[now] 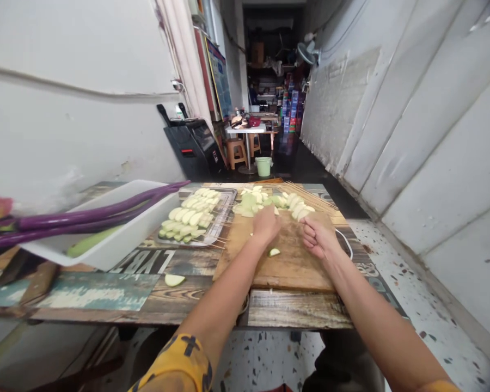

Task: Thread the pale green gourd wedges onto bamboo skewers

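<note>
Your metal tray [224, 220] holds skewered pale slices, and the white plastic tub [118, 239] carries long purple eggplants [85, 218]. On the worn wooden cutting board [286, 261], your left hand [266, 224] reaches into the heap of pale green slices [269, 201], apparently gripping one; your right hand [319, 237] is curled, contents unclear.

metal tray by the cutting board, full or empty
Full. The metal tray holds rows of pale vegetable slices on skewers across most of its surface, with stick ends poking over the edge nearest the cutting board.
</note>
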The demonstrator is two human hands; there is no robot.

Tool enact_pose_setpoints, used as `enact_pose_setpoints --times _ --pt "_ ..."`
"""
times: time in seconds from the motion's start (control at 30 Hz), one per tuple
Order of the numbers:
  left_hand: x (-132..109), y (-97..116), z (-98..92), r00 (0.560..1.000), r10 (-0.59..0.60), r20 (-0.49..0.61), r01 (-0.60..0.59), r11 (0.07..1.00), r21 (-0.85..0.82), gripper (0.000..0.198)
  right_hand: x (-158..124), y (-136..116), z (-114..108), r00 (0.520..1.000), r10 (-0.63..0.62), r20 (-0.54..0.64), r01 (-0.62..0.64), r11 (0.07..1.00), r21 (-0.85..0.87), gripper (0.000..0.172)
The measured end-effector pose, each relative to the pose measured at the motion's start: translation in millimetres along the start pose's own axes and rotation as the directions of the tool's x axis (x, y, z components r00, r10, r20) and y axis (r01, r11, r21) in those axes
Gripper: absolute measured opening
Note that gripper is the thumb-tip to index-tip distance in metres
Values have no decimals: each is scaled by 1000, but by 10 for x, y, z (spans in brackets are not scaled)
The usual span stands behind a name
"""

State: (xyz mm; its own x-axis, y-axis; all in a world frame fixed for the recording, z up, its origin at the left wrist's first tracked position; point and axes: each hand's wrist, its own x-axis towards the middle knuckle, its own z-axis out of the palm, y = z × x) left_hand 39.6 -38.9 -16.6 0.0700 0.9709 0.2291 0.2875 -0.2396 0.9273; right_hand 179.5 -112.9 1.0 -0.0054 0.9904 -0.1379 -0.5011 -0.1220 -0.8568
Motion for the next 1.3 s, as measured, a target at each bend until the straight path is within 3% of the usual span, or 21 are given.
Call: enact_pose_setpoints --times 0.13,0.3,0.4,0.47,0.5,0.57,0.67,0.73,0.8,0.87,0.97,1.3 --pt "151 -2 47 998 4 -59 11 967 256 13 -17 -8 5 999 51 14 -52 997 57 13" --pt "211 41 111 998 -11 -68 38 907 419 18 -19 -17 15 997 12 76 -17 998 66 14" --pt "182 127 92 993 -59 -105 92 935 343 20 12 40 3 995 -98 -6 97 992 -75 20" --pt "162 191 67 983 -172 -56 177 980 89 27 18 89 0 963 -247 -108 203 927 -314 25" --pt "153 218 55 970 -241 12 241 967 -82 31 11 111 4 930 -347 -125 251 843 -476 27" --pt "138 254 36 934 -322 155 357 854 -379 37 -20 148 24 851 -523 -48 298 556 -776 30" --pt "109 257 18 909 -335 246 415 701 -580 37 -82 192 67 798 -584 147 259 112 -959 31" --pt "90 234 10 895 -347 280 443 626 -642 32 -108 222 88 806 -552 214 224 -50 -973 31" --pt "77 211 2 872 -377 312 479 527 -702 25 -118 252 98 818 -512 262 220 -143 -965 32" --pt "70 202 -3 857 -408 314 488 445 -751 17 -119 277 103 826 -477 302 241 -187 -952 32" --pt "63 217 -1 839 -444 313 498 396 -772 11 -124 299 111 826 -454 335 266 -210 -941 33" --pt "3 238 77 858 -425 288 469 418 -778 10 -157 282 106 840 -438 319 272 -168 -947 34"
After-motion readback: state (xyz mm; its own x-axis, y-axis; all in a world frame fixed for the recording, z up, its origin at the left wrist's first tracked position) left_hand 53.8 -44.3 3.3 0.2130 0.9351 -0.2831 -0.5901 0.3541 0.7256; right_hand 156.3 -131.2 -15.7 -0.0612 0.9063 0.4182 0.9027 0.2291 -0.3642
